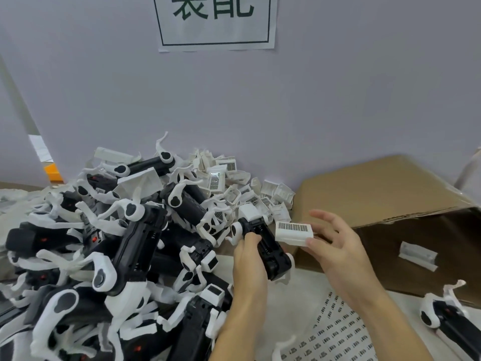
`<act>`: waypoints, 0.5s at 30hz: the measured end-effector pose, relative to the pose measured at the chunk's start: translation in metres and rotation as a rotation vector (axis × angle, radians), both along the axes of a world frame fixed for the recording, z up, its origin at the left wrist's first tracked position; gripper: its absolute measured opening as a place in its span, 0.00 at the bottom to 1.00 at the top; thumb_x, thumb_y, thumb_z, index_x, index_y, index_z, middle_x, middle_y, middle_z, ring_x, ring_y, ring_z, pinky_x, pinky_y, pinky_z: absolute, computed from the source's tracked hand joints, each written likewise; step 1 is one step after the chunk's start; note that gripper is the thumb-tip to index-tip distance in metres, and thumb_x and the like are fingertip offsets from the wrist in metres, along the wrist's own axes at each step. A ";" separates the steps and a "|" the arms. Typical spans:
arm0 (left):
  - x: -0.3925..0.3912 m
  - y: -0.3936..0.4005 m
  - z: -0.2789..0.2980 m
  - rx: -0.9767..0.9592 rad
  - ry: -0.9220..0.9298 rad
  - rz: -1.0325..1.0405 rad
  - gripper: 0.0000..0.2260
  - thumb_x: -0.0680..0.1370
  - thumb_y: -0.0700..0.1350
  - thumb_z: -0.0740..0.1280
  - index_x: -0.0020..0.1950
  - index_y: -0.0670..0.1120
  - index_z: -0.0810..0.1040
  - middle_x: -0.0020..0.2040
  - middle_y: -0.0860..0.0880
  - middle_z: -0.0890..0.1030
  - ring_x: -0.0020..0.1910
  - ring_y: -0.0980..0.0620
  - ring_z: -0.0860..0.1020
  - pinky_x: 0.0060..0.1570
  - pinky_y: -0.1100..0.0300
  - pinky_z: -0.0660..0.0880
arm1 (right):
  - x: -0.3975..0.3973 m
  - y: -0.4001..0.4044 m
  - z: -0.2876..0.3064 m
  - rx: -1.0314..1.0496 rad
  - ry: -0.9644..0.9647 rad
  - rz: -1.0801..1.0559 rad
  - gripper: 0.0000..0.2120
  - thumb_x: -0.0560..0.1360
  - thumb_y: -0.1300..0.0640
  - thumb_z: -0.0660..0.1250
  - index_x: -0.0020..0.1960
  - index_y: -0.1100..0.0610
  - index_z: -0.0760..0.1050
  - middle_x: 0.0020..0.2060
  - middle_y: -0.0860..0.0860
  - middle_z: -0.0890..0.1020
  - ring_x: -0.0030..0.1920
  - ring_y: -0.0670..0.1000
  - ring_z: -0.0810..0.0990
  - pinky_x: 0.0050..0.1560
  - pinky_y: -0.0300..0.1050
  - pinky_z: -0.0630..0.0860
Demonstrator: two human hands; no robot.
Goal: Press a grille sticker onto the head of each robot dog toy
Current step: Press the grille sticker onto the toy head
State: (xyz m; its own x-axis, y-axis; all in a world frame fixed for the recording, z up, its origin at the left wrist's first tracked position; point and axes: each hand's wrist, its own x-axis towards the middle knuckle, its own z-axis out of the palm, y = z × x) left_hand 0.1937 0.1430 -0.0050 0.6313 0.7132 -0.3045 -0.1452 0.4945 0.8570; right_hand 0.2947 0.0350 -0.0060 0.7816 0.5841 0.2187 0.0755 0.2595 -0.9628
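My left hand (pixel 246 252) grips a black-and-white robot dog toy (pixel 268 250) by its black body, just right of the big pile. My right hand (pixel 330 239) pinches a white head piece (pixel 294 231) that bears a dark grille sticker on its top face; the piece sits right beside the held dog's body. A sticker sheet (pixel 338 332) with rows of small grille stickers lies on the table under my right forearm.
A large heap of robot dogs (pixel 109 256) fills the left half. Several loose white head pieces (pixel 234 183) lie against the wall behind it. An open cardboard box (pixel 390 201) lies on its side at right. Another dog (pixel 447 316) lies at the lower right.
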 end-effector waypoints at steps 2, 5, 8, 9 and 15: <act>-0.001 0.001 0.000 0.009 0.014 -0.011 0.25 0.66 0.56 0.64 0.58 0.45 0.79 0.54 0.36 0.84 0.52 0.37 0.83 0.47 0.49 0.78 | 0.003 -0.006 0.004 0.036 0.011 0.042 0.20 0.75 0.76 0.65 0.59 0.55 0.80 0.54 0.56 0.86 0.56 0.55 0.85 0.55 0.44 0.82; 0.000 0.002 -0.005 0.033 0.043 -0.020 0.18 0.74 0.55 0.65 0.59 0.46 0.79 0.53 0.38 0.84 0.50 0.40 0.83 0.44 0.53 0.76 | 0.005 -0.015 0.012 0.170 0.111 0.124 0.18 0.70 0.73 0.66 0.52 0.57 0.86 0.55 0.60 0.85 0.56 0.55 0.85 0.51 0.41 0.82; 0.002 0.003 -0.008 0.069 0.062 -0.065 0.14 0.79 0.51 0.61 0.58 0.46 0.79 0.49 0.43 0.85 0.43 0.47 0.82 0.37 0.58 0.77 | 0.004 -0.016 0.016 0.226 0.174 0.244 0.18 0.68 0.70 0.65 0.54 0.59 0.85 0.58 0.63 0.84 0.56 0.56 0.84 0.51 0.44 0.83; 0.002 0.003 -0.009 0.087 0.064 -0.088 0.14 0.80 0.51 0.61 0.58 0.46 0.80 0.48 0.43 0.85 0.42 0.47 0.83 0.36 0.59 0.77 | 0.003 -0.015 0.016 0.227 0.179 0.280 0.19 0.69 0.71 0.65 0.56 0.61 0.84 0.58 0.63 0.84 0.57 0.57 0.84 0.51 0.44 0.83; 0.005 0.001 -0.009 0.223 0.006 -0.133 0.11 0.81 0.50 0.64 0.55 0.46 0.81 0.41 0.47 0.85 0.37 0.52 0.83 0.30 0.63 0.76 | -0.013 0.006 0.013 0.002 -0.120 0.067 0.26 0.79 0.78 0.53 0.59 0.55 0.81 0.54 0.50 0.87 0.57 0.50 0.85 0.54 0.40 0.81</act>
